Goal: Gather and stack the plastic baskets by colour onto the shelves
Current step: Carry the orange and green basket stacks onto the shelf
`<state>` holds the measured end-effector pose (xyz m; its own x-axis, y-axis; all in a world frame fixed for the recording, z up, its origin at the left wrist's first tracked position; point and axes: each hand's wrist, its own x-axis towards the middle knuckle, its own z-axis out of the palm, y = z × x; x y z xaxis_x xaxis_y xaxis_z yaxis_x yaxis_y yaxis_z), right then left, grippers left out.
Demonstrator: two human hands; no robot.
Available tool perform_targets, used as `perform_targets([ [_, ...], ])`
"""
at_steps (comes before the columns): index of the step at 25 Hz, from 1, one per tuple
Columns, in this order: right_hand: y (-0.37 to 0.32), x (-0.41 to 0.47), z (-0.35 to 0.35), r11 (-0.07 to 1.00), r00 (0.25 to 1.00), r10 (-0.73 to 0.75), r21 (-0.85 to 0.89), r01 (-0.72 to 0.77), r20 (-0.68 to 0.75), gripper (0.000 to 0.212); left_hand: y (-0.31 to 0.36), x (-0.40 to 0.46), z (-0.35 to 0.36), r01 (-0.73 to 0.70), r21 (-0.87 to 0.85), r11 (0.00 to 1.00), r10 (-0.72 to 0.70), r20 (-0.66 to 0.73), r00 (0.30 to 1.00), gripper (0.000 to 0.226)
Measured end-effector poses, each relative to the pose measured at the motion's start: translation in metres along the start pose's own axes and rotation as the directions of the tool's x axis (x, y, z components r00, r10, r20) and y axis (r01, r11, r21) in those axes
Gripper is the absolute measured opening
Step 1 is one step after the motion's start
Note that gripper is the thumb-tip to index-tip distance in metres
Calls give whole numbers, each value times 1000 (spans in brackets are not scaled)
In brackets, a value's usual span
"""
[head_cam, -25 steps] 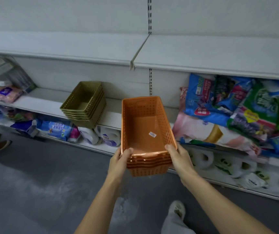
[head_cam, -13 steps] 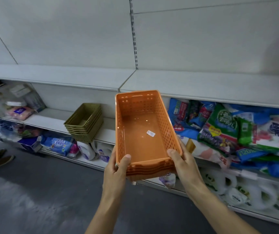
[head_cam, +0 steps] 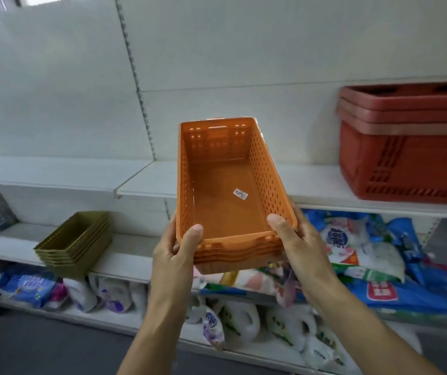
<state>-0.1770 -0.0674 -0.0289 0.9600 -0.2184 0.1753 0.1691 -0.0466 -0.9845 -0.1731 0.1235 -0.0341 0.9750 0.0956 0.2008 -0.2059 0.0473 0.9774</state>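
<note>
I hold a nested stack of orange perforated baskets [head_cam: 225, 201] in front of me, level with the upper white shelf [head_cam: 146, 182]. My left hand [head_cam: 175, 251] grips the near left corner and my right hand [head_cam: 298, 239] grips the near right corner, thumbs over the rim. A small white sticker lies inside the top basket. A stack of olive-green baskets [head_cam: 75, 243] sits on the middle shelf [head_cam: 125, 258] at lower left. Stacked red baskets [head_cam: 406, 147] stand on the upper shelf at the right.
Packaged goods in blue, white and green bags [head_cam: 373, 255] fill the middle shelf at the right. White bottles and refill packs [head_cam: 103, 293] line the bottom shelf. The upper shelf left of the red baskets is bare. Grey floor lies below.
The orange stack has risen from middle-shelf height up to the upper shelf, with both hands still gripping it. The view tilted upward, and the red baskets came into sight at right.
</note>
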Motion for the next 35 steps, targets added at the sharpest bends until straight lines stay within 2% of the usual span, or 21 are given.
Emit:
perform_targets([
  [4,-24,24,-51,998,991,-58,-7,57,-120,44,20,34,65,14,-31,999,-11,104,994,19],
  [7,-36,52,-78,999,978,-46,-29,41,-203,39,26,70,105,36,-21,999,-32,166,986,12],
  [10,-42,81,-94,1000,970,23,-11,-26,-243,32,28,104,137,62,14,998,-63,189,980,19],
  [13,-44,107,-104,992,964,79,-73,-100,-252,40,18,136,158,96,101,990,-114,190,975,33],
  [15,-42,122,-110,985,972,58,-143,-93,-230,44,10,154,165,75,148,986,-104,194,975,52],
  [16,-39,130,-112,977,975,48,-195,-91,-215,52,6,161,166,36,170,985,-72,215,974,66],
  [18,-28,136,-113,881,976,-11,-463,-92,-216,83,0,163,165,-109,222,969,44,278,959,87],
  [20,-10,131,-110,738,952,-215,-675,12,-219,104,-9,163,162,-229,197,953,152,345,926,95],
  [22,5,130,-109,688,896,-407,-704,175,-175,106,-16,169,161,-238,77,968,188,403,896,93],
  [23,8,133,-111,659,876,-455,-723,207,-163,101,-19,176,164,-237,49,970,197,409,891,89],
  [25,10,146,-112,566,858,-490,-805,178,-156,90,-19,187,174,-253,45,966,214,403,890,84],
  [27,9,164,-114,525,855,-487,-842,121,-180,81,-19,198,187,-271,86,959,214,409,887,80],
  [31,11,197,-126,537,862,-463,-839,89,-205,73,-25,223,215,-282,137,950,207,402,892,79],
  [35,10,211,-136,550,912,-385,-828,107,-138,90,-28,242,229,-260,180,949,173,392,903,81],
])
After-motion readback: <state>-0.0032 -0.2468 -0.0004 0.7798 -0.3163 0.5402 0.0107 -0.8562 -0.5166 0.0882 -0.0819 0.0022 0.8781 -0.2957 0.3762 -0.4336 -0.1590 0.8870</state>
